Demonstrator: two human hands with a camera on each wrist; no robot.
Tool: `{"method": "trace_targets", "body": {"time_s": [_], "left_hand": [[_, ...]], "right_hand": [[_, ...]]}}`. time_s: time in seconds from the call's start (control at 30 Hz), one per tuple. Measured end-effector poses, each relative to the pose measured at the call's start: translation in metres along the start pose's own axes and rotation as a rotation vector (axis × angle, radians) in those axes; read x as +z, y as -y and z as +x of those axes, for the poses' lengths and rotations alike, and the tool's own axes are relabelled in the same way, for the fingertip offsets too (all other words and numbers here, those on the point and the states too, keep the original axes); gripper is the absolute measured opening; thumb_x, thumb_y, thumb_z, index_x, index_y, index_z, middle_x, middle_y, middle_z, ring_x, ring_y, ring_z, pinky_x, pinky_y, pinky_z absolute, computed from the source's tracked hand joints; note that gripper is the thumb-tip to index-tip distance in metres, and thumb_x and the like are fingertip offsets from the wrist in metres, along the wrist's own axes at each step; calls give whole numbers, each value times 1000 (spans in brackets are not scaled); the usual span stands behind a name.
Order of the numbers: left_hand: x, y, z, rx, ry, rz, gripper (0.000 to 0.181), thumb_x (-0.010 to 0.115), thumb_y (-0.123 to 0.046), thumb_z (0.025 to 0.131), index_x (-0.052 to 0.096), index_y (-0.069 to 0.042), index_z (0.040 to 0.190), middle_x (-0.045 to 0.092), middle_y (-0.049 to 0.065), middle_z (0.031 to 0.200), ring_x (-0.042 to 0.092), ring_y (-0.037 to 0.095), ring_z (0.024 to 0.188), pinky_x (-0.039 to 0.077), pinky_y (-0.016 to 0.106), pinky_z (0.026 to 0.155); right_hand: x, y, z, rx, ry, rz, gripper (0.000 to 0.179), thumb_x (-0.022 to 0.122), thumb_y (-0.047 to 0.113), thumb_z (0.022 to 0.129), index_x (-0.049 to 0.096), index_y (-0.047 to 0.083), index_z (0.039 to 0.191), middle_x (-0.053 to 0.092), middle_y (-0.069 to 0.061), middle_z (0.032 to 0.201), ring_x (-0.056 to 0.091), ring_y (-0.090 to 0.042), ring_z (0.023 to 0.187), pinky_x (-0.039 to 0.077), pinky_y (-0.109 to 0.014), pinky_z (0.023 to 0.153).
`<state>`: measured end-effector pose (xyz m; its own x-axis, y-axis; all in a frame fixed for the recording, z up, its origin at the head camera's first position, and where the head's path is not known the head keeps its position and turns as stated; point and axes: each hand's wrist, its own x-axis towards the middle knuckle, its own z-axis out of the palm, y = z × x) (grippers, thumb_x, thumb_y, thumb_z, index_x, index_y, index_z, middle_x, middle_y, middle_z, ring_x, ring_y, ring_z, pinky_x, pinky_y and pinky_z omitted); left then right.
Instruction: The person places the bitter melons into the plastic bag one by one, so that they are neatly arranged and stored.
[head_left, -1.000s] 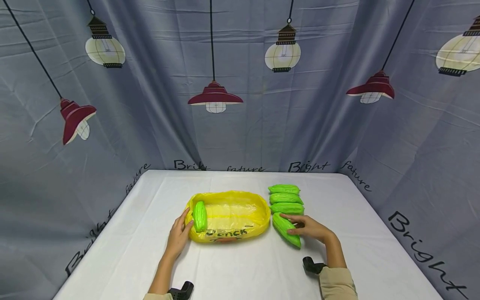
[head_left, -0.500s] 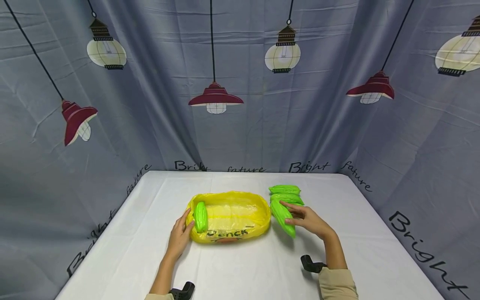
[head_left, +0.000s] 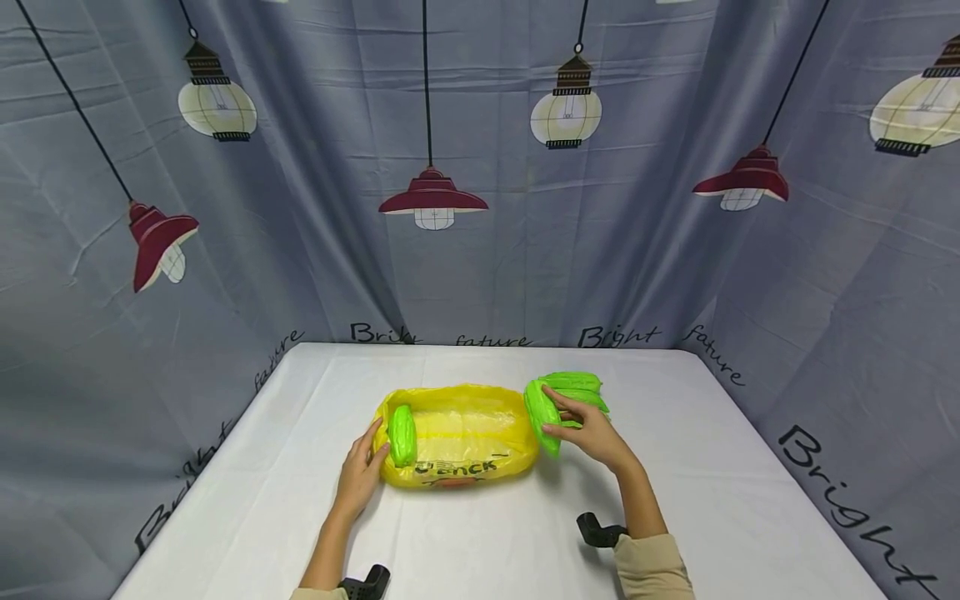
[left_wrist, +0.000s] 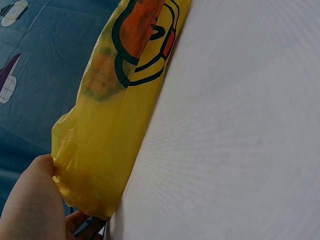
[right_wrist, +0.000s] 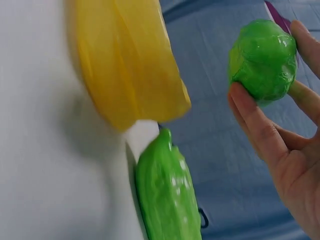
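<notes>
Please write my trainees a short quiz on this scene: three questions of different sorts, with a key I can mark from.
1. True or false: the left hand is touching the yellow plastic bag.
2. Fill in the blank: in the head view, the green gourd inside the bag lies near the bag's ____ end.
3. Multiple choice: relative to the white table, the held gourd in the right hand is:
A) lying on it
B) above it
C) underneath it

Key:
1. True.
2. Left.
3. B.
</notes>
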<state>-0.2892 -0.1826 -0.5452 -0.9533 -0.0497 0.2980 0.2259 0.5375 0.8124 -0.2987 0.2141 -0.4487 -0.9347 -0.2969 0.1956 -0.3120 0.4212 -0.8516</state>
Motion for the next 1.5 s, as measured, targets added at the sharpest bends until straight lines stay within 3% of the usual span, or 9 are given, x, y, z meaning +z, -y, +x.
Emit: {"method": "trace_targets", "body": {"time_s": [0.3, 0.6, 0.8, 0.93, 1.0, 1.27, 1.5], "left_hand": [[0, 1, 0, -3, -1, -3, 51, 47, -34, 97, 34, -18, 144, 39, 21, 136, 34, 41, 126, 27, 58, 100], [-1, -2, -1, -4, -1, -15, 52, 47, -34, 97, 34, -17, 144, 40, 21, 136, 34, 41, 126, 26, 58, 100], [-3, -4, -1, -11, 4, -15, 51, 47, -33, 97, 34, -17, 144, 39, 21, 137, 33, 41, 126, 26, 59, 101], [-3, -4, -1, -14, 4, -20, 51, 47, -33, 97, 34, -17, 144, 39, 21, 136, 34, 41, 126, 26, 59, 100], [-2, -3, -2, -12, 3, -23, 52, 47, -34, 97, 35, -17, 144, 39, 21, 136, 34, 42, 126, 26, 59, 100], [0, -2, -3, -1, 1, -23, 52, 47, -36, 97, 35, -16, 143, 40, 23, 136, 35, 44, 124, 26, 62, 98], [-2, -3, -3, 8, -3, -5, 52, 46, -36, 97, 35, -16, 143, 39, 23, 136, 36, 45, 123, 27, 63, 97]], "right_hand": [[26, 14, 16, -64, 3, 15, 66, 71, 31, 81, 41, 23, 140, 39, -10, 142, 53, -34, 111, 47, -43, 87], [54, 22, 33, -36, 17, 0, 66, 71, 32, 81, 42, 25, 140, 42, -6, 140, 54, -30, 109, 48, -39, 86], [76, 37, 40, -97, 55, 11, 66, 69, 21, 84, 39, 14, 142, 41, -17, 139, 54, -36, 108, 52, -37, 79], [94, 37, 48, -90, 49, 12, 68, 70, 19, 83, 37, 16, 142, 43, -18, 136, 53, -37, 109, 53, -32, 76], [103, 28, 54, -89, 53, 17, 70, 71, 23, 82, 36, 20, 143, 44, -16, 136, 53, -35, 110, 53, -29, 75], [124, 24, 54, -43, 149, 38, 73, 72, 22, 81, 35, 20, 144, 39, -13, 141, 51, -32, 110, 51, -33, 80], [136, 20, 57, -51, 161, 28, 72, 72, 24, 81, 36, 17, 143, 47, -15, 133, 54, -34, 106, 52, -33, 76]]}}
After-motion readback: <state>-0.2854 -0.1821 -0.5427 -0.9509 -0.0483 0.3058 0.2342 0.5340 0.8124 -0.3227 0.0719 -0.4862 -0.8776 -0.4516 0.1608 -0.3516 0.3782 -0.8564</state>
